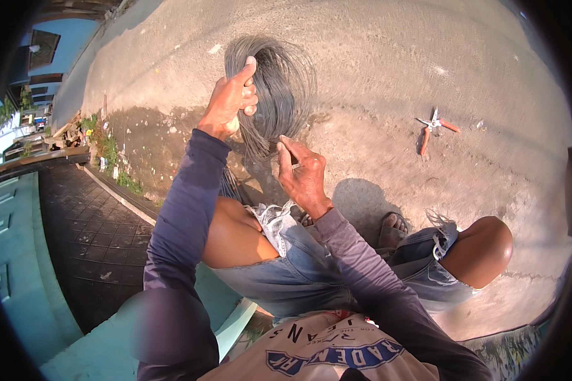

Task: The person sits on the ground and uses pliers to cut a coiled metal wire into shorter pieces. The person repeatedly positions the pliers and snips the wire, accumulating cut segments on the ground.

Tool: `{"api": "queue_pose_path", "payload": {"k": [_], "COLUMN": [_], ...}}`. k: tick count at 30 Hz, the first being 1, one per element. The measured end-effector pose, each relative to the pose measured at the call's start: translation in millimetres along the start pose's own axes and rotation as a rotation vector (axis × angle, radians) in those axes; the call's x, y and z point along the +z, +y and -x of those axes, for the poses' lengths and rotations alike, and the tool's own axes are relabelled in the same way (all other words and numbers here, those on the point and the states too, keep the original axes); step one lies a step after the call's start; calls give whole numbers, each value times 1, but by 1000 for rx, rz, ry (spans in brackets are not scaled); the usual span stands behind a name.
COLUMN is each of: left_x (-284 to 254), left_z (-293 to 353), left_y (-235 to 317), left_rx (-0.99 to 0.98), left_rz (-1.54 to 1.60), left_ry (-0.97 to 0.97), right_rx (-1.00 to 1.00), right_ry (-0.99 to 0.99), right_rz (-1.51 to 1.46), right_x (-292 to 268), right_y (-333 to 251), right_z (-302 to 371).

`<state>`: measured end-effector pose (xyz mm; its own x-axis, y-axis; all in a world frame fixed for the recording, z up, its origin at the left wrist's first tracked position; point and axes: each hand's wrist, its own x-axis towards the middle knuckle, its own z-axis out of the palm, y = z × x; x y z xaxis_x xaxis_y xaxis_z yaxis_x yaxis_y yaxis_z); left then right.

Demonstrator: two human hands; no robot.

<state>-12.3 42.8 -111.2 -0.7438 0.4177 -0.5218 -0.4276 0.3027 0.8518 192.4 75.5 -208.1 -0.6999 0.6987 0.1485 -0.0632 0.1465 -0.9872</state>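
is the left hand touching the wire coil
Touching. The head view shows the left hand closed on the left side of the wire coil, with strands showing above and below the grip.

Left: teal panelled structure (25, 254) stands beside dark gridded paving (95, 247); pale kerb (116, 195) edges it. Green weeds (110, 151) grow near piled wood (72, 134).

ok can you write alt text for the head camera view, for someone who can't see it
The left hand grips a loose coil of thin grey wire, with the right hand at its lower edge. Below are the wearer's torn blue jeans. To the right, orange-handled cutters lie on sunlit concrete.
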Motion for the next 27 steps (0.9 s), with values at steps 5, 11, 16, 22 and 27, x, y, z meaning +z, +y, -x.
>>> {"api": "queue_pose_path", "payload": {"k": [5, 11, 16, 22, 27], "left_x": [0, 3, 9, 11, 28], "left_z": [5, 10, 18, 20, 26], "left_y": [3, 5, 8, 7, 13], "left_rx": [41, 46, 95, 125, 118], "left_rz": [-49, 187, 275, -14, 71], "left_ry": [-11, -72, -116, 49, 108], "right_rx": [-37, -64, 4, -44, -62], "right_ry": [79, 167, 104, 29, 37], "right_rz": [-70, -52, -58, 10, 23], "right_x": [29, 38, 37, 35, 35], "right_y": [-46, -63, -65, -62, -61], "right_z": [-24, -31, -41, -49, -48]}}
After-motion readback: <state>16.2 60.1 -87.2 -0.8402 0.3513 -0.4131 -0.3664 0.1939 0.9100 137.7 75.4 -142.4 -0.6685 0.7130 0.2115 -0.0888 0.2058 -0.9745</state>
